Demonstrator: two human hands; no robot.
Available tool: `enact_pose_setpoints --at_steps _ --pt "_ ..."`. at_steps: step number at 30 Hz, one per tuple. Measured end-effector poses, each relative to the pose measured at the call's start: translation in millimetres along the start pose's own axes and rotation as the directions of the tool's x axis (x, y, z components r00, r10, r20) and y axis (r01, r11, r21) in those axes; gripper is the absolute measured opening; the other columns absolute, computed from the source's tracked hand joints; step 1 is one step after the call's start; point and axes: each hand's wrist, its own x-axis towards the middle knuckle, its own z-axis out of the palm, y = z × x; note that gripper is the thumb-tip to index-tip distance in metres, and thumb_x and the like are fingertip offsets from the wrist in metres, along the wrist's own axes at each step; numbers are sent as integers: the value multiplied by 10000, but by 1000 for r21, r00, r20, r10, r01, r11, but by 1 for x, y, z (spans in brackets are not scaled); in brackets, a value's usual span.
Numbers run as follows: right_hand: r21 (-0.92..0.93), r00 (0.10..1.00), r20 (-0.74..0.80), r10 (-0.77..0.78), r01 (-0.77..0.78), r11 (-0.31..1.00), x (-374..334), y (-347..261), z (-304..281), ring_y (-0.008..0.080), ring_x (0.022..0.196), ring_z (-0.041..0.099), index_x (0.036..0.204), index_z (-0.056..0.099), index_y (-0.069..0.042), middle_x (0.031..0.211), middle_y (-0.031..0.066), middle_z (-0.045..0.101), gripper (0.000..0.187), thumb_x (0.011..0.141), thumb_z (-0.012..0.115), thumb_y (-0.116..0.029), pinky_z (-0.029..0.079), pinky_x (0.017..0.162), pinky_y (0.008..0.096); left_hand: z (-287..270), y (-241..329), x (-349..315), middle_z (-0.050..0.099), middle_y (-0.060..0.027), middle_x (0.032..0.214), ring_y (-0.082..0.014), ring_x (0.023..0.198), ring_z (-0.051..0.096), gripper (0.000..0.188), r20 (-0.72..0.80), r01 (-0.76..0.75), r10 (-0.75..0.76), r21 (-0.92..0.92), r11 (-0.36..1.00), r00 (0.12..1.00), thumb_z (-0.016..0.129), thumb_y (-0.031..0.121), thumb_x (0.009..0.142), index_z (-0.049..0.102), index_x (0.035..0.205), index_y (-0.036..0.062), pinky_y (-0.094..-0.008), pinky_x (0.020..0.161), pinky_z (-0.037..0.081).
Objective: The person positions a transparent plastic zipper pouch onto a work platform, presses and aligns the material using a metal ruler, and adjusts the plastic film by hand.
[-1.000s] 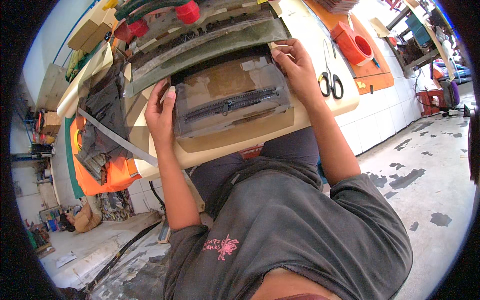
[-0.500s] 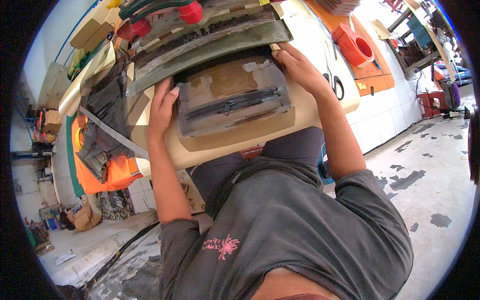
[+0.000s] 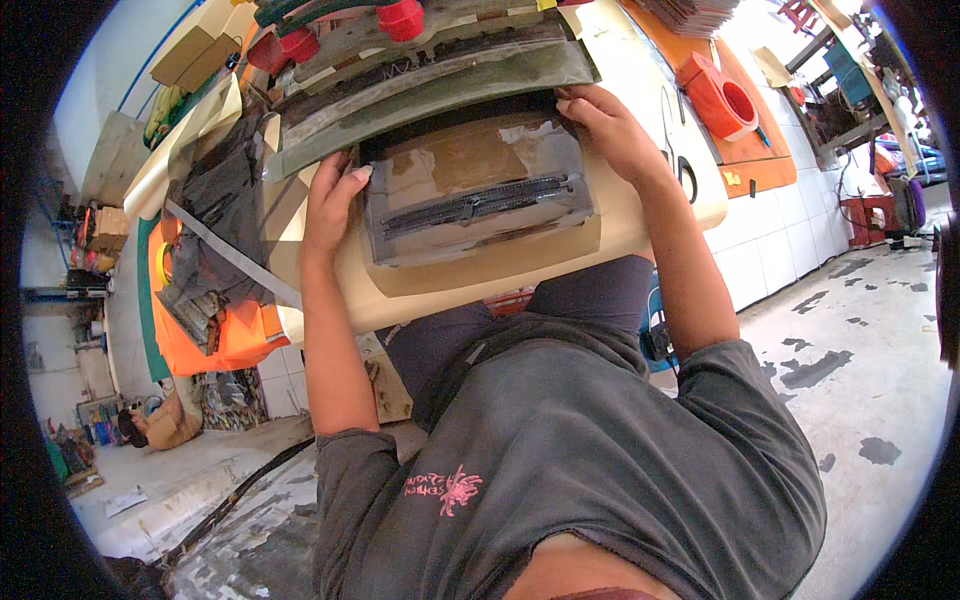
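Note:
A grey-brown panel with a black zipper (image 3: 475,205) lies near the front edge of the cream-covered table, patches of clear film or tape on its surface. My left hand (image 3: 333,200) is closed at its upper left corner, thumb along the side edge. At the upper right corner, my right hand (image 3: 615,130) pinches the edge between thumb and fingers. Just beyond the panel, a long olive-green strip (image 3: 430,108) stretches between my hands and overlaps its far dark edge. Some of my fingertips are hidden at the panel's edges.
Black-handled scissors (image 3: 685,178) lie right of my right hand. Beyond them is a red tape dispenser (image 3: 722,95) on an orange board (image 3: 765,172). Dark mesh fabric (image 3: 215,190) and orange material (image 3: 225,345) hang at the left. Red-based tools (image 3: 400,20) stand at the far side.
The view has shifted slightly, so the table sits a little further right and higher. Both hands keep their places at the panel's upper corners.

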Motion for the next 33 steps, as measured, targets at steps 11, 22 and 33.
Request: enact_pose_setpoints --at_steps 11,22,33 --pt "479 995 78 67 -96 873 9 8 -5 201 1161 586 1185 594 54 1263 133 633 267 922 617 13 422 1051 320 2 -8 1 426 -173 1537 -292 1441 373 701 25 -33 40 -221 975 999 630 186 883 386 1484 -79 -379 1203 223" --pt "592 989 141 42 -118 798 14 14 -5 231 1212 569 1225 569 62 1326 151 608 303 926 596 17 404 1097 356 7 2 3 472 -163 1484 -280 1401 417 673 38 -9 22 -320 947 999 633 135 858 413 1460 -67 -375 1187 262" --pt "459 995 20 97 -95 883 12 19 -3 203 1020 644 1153 607 60 1110 128 681 275 908 649 -58 489 985 342 9 -5 6 467 -179 1497 -301 1406 417 699 8 -53 57 -254 966 998 636 168 844 411 1456 -86 -400 1202 246"
